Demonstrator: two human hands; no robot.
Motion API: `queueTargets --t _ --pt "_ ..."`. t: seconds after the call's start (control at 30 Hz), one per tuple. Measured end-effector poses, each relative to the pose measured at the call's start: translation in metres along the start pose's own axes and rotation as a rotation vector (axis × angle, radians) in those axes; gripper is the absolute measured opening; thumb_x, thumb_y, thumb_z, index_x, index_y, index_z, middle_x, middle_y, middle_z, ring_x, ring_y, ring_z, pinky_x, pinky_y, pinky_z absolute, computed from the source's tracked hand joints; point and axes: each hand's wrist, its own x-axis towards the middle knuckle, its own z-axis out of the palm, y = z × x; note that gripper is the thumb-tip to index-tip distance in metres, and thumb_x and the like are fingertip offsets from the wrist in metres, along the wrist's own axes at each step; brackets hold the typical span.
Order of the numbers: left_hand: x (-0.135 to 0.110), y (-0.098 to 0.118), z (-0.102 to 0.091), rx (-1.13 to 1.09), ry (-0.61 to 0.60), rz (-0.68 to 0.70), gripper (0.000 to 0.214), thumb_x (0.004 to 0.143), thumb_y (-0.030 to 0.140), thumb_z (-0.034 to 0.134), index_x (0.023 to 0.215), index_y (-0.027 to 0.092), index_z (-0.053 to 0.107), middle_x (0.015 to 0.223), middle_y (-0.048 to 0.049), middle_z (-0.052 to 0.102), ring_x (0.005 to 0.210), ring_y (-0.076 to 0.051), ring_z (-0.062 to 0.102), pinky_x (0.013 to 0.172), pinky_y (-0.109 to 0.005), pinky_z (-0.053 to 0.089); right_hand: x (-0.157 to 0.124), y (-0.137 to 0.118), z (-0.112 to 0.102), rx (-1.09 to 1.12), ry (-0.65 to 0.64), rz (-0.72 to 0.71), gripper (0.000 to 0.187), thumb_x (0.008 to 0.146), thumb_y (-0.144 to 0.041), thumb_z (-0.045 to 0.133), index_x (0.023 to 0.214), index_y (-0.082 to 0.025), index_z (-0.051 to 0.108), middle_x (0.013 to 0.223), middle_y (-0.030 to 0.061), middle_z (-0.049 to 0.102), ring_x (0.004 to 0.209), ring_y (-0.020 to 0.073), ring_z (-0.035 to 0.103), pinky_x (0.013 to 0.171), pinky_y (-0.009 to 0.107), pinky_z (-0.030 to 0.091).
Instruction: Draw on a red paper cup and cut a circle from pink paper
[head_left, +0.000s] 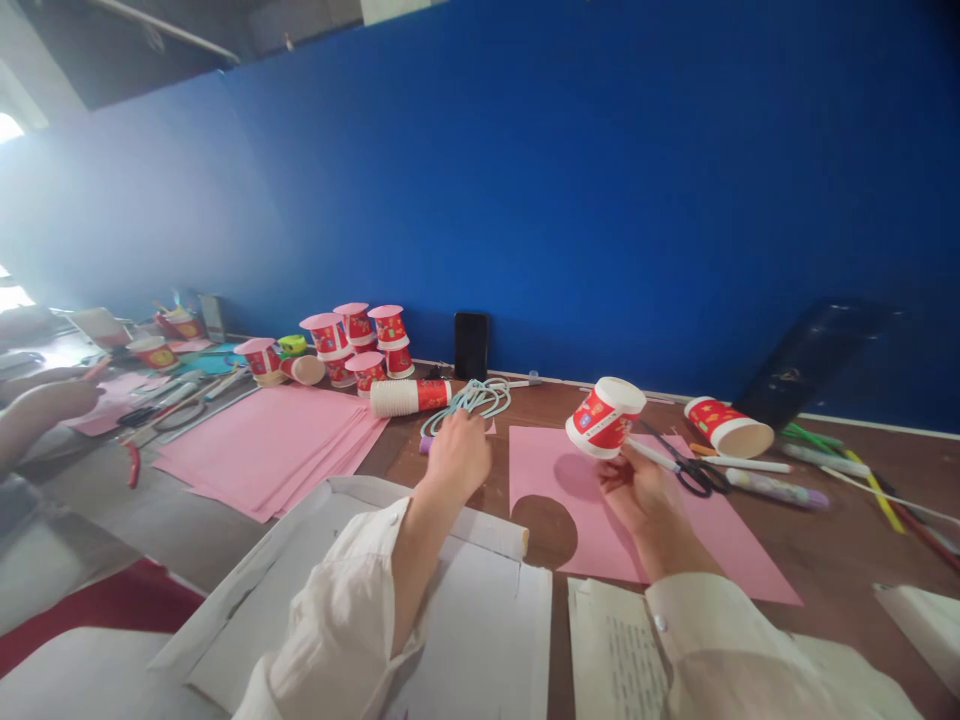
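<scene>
Blue wall backs the table [840, 560]. At 1 o'clock my right fingers [619, 470] grip a red cup [606, 417] over the pink sheet [675, 525], which has one circle already cut out. My left fingers [459, 428] rest on the teal cord [474, 396]; I cannot tell their grip. Pink-topped cups [360, 335] at 10 o'clock seem finished.

Brown table [847, 560], pink sheet [697, 520], paper cups [358, 338]

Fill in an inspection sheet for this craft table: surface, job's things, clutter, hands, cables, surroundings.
Surface: brown table, largely covered.
Job's things: red paper cup, tilted; pink sheet with a round cut-out.
Clutter: cup cluster, pink paper stack, scissors, markers.
Hands: right hand holds the cup; left hand at the light-blue cord, grip hidden.
Cables: that cord only, coiled.
Surroundings: blue wall; another person's hand at left.
</scene>
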Motion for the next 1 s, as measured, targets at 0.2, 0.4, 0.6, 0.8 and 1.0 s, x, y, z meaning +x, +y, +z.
queueTargets --t 0.2,0.4,0.6,0.8,1.0 --pt "-0.010 0.036 0.033 -0.828 0.241 0.187 0.046 0.086 0.040 0.059 0.127 0.020 0.052 0.124 -0.0108 0.058 0.092 -0.018 0.061 0.081 -0.032 0.052 -0.003 0.004 0.004 -0.041 0.011 -0.018 0.029 0.061 -0.012 0.079 0.077 -0.020 0.055 0.061 -0.0097 0.051 0.046 0.0011 0.042 0.038 0.011 0.037" --pt "-0.014 0.027 0.065 -0.910 0.251 0.278 0.067 0.080 0.047 0.067 0.136 0.019 0.041 0.127 -0.0142 0.051 0.092 -0.018 0.057 0.082 -0.035 0.052 -0.007 0.007 0.007 -0.134 0.049 -0.109 0.031 0.060 -0.017 0.082 0.083 -0.019 0.062 0.064 -0.0074 0.056 0.048 0.0015 0.043 0.039 0.011 0.037" --pt "-0.017 0.034 0.059 -1.000 0.263 0.248 0.077 0.076 0.049 0.070 0.139 0.020 0.038 0.135 -0.0163 0.046 0.115 -0.025 0.051 0.097 -0.041 0.045 -0.010 0.014 0.009 -0.257 0.044 -0.135 0.035 0.063 -0.020 0.080 0.095 -0.020 0.067 0.063 -0.0046 0.058 0.051 0.0046 0.047 0.041 0.013 0.041" --pt "-0.014 0.033 0.058 -1.231 0.226 0.133 0.067 0.080 0.045 0.067 0.136 0.019 0.043 0.135 -0.0146 0.051 0.122 -0.025 0.050 0.101 -0.039 0.042 -0.018 0.016 0.016 -0.337 0.049 -0.162 0.032 0.063 -0.024 0.081 0.090 -0.020 0.066 0.064 -0.0032 0.058 0.050 0.0059 0.047 0.040 0.015 0.040" --pt "-0.012 0.032 0.051 -1.364 0.127 0.062 0.052 0.080 0.040 0.068 0.125 0.018 0.052 0.126 -0.0118 0.059 0.107 -0.021 0.059 0.095 -0.035 0.047 -0.014 0.017 0.008 -0.496 -0.010 -0.177 0.032 0.067 -0.031 0.080 0.096 -0.023 0.069 0.062 -0.0024 0.059 0.049 0.0081 0.047 0.040 0.018 0.043"
